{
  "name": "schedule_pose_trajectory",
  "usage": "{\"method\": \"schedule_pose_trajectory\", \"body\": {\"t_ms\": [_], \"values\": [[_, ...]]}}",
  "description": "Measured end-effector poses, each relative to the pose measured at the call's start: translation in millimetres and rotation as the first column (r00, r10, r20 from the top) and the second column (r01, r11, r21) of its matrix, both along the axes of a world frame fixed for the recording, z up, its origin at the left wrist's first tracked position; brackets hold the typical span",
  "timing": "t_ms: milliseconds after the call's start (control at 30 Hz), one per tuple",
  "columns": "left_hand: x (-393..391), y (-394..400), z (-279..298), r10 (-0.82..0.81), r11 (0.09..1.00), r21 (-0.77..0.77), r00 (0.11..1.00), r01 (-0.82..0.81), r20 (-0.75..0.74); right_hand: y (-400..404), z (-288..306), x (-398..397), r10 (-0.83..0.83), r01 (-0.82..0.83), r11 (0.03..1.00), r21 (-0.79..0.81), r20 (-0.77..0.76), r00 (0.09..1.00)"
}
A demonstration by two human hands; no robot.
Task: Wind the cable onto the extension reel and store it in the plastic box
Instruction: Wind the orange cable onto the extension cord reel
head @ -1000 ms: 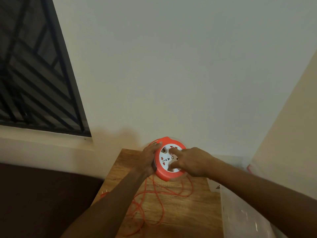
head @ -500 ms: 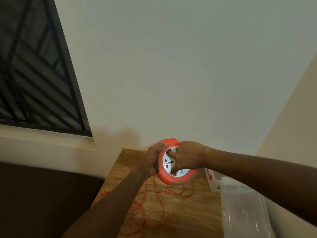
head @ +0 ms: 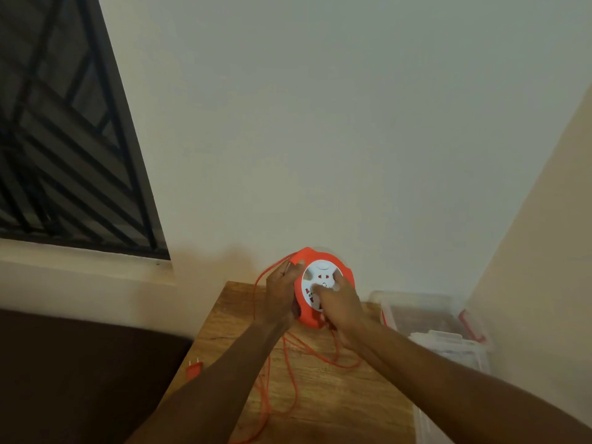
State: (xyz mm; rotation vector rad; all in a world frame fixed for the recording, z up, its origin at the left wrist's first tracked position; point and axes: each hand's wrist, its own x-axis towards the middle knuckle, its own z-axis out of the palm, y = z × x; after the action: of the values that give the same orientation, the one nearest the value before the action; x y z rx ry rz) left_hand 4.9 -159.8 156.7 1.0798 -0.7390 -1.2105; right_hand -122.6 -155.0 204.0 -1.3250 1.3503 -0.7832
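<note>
Above the far end of the counter (head: 320,395), close to the wall, I've got the extension reel (head: 323,283) held up off the wood, tilted so its white socket face points back toward the camera and a bit upward. Reel is a flat disc, no real long axis; its spin axis runs roughly from the wall out to me.

Hands: left hand (head: 282,296) is wrapped around the orange rim on the reel's left side, gripping it. Right hand (head: 339,306) sits on the white hub, fingers curled into the face, looks like it's gripping the hub to crank it. Can't make out the exact finger hold, the frame is blurred there.

Step in hand, my read: winding, mid-way. One strand of cable (head: 288,376) feeds up along the left hand to the top of the rim. Plenty of loose orange loops lie on the counter below the reel and trail off toward the near edge. The plug (head: 194,369) lies at the counter's left edge, well apart from the reel.

Next move needs: left hand steady on the rim, right hand turning the hub, cable running cleanly into the groove without the loops snagging or the plug dragging off the edge.

Plastic box (head: 474,339) sits to the right, beside the counter, with red latches. Storage not started.
</note>
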Motion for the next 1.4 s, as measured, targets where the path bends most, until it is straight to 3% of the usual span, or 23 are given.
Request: {"method": "schedule_pose_trajectory", "body": {"t_ms": [67, 133, 167, 233, 300, 333, 400, 633, 867, 1033, 1267, 1400], "values": [[-1, 2, 0, 0.062, 0.998, -0.008, 0.997, -0.062, 0.035, 13, 0, -2, 0.109, -0.109, 0.993, 0.036, 0.018, 0.994], [-3, -3, -3, 0.068, 0.998, -0.001, 0.998, -0.068, -0.013, 23, -1, -6, 0.201, -0.228, 0.967, -0.113, -0.211, 0.957], [-4, -2, 0, 0.071, 0.997, 0.010, 0.997, -0.070, -0.021, 27, -1, -12, 0.214, -0.330, 0.917, -0.223, -0.423, 0.881], [-2, -5, 0, 0.091, 0.995, 0.037, 0.994, -0.089, -0.062, 29, 3, -27, 0.171, -0.620, 0.718, -0.316, -0.783, 0.598], [0, -5, 5, 0.090, 0.994, 0.073, 0.993, -0.085, -0.070, 26, 13, -43, 0.020, -0.843, 0.465, -0.271, -0.949, 0.316], [1, -5, 6, 0.089, 0.993, 0.089, 0.993, -0.082, -0.074, 20, 17, -48, -0.048, -0.907, 0.352, -0.231, -0.972, 0.229], [1, -3, 7, 0.064, 0.994, 0.098, 0.992, -0.053, -0.105, 7, 33, -54, -0.103, -0.963, 0.230, -0.140, -0.988, 0.119], [-2, 2, 6, -0.017, 0.996, 0.079, 0.985, 0.031, -0.171, -27, 81, -52, -0.203, -0.977, 0.145, 0.153, -0.962, -0.181], [3, 2, 6, -0.017, 0.998, 0.053, 0.978, 0.028, -0.209, -20, 95, -32, -0.278, -0.961, 0.119, 0.251, -0.920, -0.275], [10, 4, 5, -0.051, 0.997, 0.047, 0.969, 0.064, -0.241, -21, 96, -28, -0.264, -0.945, 0.035, 0.325, -0.909, -0.322], [4, 4, 8, -0.114, 0.990, 0.053, 0.972, 0.128, -0.206, -14, 92, -23, -0.273, -0.894, 0.083, 0.441, -0.852, -0.446], [3, 5, 7, -0.130, 0.988, 0.057, 0.968, 0.145, -0.213, -13, 90, -21, -0.311, -0.891, 0.055, 0.450, -0.841, -0.443]]}}
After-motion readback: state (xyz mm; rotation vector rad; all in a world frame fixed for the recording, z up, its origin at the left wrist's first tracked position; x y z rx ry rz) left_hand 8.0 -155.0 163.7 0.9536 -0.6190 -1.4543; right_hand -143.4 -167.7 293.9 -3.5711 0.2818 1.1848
